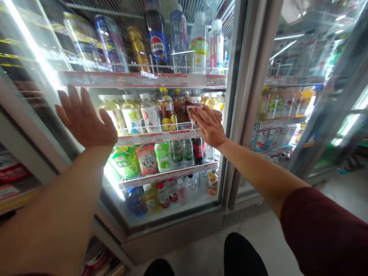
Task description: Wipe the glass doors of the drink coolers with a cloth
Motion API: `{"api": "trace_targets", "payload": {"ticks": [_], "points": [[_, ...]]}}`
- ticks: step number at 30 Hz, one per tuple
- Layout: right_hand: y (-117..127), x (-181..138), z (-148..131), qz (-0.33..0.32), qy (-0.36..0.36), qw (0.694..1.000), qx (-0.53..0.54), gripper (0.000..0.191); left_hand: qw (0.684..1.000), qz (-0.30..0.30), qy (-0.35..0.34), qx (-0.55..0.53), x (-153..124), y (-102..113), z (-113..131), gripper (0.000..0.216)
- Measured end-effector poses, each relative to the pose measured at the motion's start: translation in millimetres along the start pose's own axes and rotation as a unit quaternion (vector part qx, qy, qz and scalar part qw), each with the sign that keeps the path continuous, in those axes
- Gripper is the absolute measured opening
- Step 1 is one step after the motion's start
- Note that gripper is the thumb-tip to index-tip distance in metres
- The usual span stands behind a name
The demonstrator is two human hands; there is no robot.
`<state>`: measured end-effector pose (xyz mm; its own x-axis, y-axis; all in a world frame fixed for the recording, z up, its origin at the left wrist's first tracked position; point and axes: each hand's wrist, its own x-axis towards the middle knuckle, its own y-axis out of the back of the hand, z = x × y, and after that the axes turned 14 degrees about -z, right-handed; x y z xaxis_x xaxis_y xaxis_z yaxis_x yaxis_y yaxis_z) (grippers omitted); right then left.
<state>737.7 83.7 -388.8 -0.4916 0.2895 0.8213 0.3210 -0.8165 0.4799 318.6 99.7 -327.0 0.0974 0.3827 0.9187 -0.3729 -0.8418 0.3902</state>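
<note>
My left hand (pixel 89 120) is open, its fingers spread, up against the left part of a glass fridge door (pixel 172 212). Whether its palm touches the glass I cannot tell. Farther right, my right hand (pixel 212 128) presses a crumpled brownish-pink cloth (pixel 191 109) to the same door, fingers stretched over it. Most of the cloth is hidden under the hand. Behind the glass, bottled drinks (pixel 151 115) stand at about the height of both hands.
Shelves hold cola (pixel 156 44), cans (pixel 80 38), green drink pouches (pixel 125 161) and small bottles (pixel 163 195). A metal door frame (pixel 244 96) runs down beside my right hand. A second glass-fronted fridge (pixel 283 103) stands to the right. My knees (pixel 243 255) show below, over a pale floor (pixel 198 249).
</note>
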Motion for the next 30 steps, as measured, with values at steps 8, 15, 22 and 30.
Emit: {"api": "trace_targets", "payload": {"ticks": [8,15,22,30], "points": [[-7.1,-26.5,-3.3,-0.063,0.012,0.997,0.03,0.059,1.0,-0.004,0.002,-0.016,0.8,1.2,2.9,0.083],[3.0,16.3,22.4,0.04,-0.107,0.993,0.018,0.063,1.0,-0.004,-0.006,0.013,-0.3,-1.4,-2.0,0.077],[15.9,43.2,33.2,0.047,-0.059,0.997,-0.006,0.058,1.0,-0.011,-0.004,-0.001,-1.0,-0.6,-2.2,0.078],[28.9,113.3,25.0,0.066,-0.111,0.991,0.024,0.063,1.0,0.005,-0.001,-0.021,-1.3,0.0,3.5,0.077]]}}
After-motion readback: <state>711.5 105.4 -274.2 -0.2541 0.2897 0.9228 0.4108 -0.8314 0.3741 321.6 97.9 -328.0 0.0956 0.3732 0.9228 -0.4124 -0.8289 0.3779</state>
